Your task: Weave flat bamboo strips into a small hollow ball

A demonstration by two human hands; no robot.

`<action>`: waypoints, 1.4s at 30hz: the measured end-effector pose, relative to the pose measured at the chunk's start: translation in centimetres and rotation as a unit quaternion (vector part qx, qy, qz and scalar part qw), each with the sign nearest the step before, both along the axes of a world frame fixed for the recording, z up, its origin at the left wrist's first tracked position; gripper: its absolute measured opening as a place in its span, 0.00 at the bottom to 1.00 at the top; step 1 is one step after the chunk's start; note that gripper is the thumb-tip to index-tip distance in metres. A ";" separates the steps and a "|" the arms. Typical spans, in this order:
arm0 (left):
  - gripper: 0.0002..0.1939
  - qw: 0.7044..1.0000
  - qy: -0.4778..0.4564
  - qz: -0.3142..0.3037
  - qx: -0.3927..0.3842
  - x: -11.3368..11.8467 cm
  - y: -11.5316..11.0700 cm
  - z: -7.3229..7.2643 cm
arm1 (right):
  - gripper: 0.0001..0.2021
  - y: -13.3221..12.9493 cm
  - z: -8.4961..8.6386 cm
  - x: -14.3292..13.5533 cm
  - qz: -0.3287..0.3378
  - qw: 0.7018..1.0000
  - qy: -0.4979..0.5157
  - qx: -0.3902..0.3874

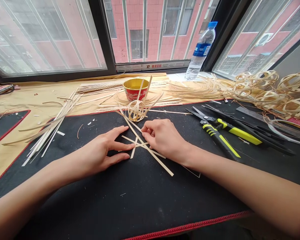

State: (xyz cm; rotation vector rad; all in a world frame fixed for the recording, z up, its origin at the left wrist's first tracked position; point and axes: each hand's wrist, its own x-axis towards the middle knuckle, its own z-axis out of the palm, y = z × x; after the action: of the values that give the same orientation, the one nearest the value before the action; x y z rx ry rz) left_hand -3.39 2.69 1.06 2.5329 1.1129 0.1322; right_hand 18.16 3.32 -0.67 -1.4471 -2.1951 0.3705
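Note:
Several flat bamboo strips (162, 164) lie crossed on the black mat in front of me, making a star-like shape. My left hand (107, 146) rests at their left side with fingers spread, one fingertip touching the strips near the crossing. Thumb and forefinger of my right hand (162, 133) are pinched on the long diagonal strip, just above the crossing. Its curled fingers partly hide the strips beneath. Just beyond both hands sits a small open woven ball (137, 110) of bamboo strips, with loose ends sticking up.
A red paper bowl (133, 94) stands behind the ball. Yellow-handled shears (215, 133) lie at right on the mat (90, 206). Loose strips (57, 123) lie at left. Coiled strips and woven balls (260, 86) fill the back right, near a water bottle (201, 53).

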 end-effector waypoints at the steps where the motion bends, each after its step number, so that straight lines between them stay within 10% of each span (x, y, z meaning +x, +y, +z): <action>1: 0.20 1.000 0.007 0.000 -0.007 -0.1 0.0 0.1 | 0.07 0.0 0.0 0.0 0.001 1.000 -0.007 0.003; 42: 0.17 0.998 -0.041 -0.040 -0.016 -0.3 1.0 -0.3 | 0.11 0.6 0.0 0.9 0.113 0.993 0.025 -0.035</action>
State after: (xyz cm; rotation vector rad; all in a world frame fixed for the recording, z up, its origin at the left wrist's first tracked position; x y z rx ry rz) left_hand -3.65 3.74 0.73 2.5149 0.9734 0.1940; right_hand 19.04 3.96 -0.70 -1.2115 -2.3328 0.5591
